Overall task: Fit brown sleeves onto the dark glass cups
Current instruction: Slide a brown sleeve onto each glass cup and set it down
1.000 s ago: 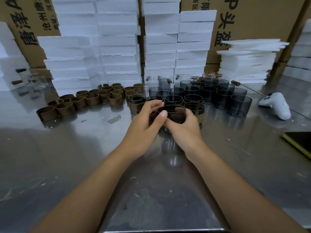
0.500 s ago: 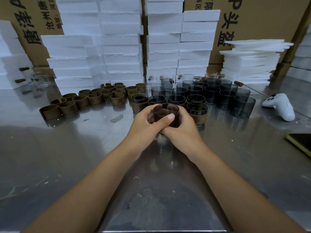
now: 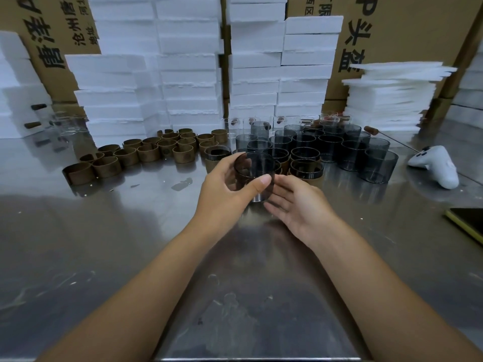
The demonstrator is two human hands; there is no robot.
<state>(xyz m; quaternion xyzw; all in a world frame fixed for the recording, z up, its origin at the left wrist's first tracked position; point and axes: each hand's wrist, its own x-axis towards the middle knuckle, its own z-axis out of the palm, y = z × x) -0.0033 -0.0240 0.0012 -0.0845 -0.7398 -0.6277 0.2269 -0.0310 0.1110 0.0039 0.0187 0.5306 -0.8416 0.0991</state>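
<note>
Left grip [image 3: 224, 184] curled round a dark glass cup [image 3: 254, 168], right grip [image 3: 295, 202] straight-fingered beside its base, brown sleeves [image 3: 146, 152] and more cups [image 3: 329, 150] behind on the desk [image 3: 104, 231]

Single head camera looks forward and down, close over the table [image 3: 104, 244]

White foam blocks [image 3: 188, 74] are stacked before cardboard boxes [image 3: 407, 35] along the frame's top; a white controller [image 3: 436, 165] lies at right on the steel table [image 3: 104, 244].
</note>
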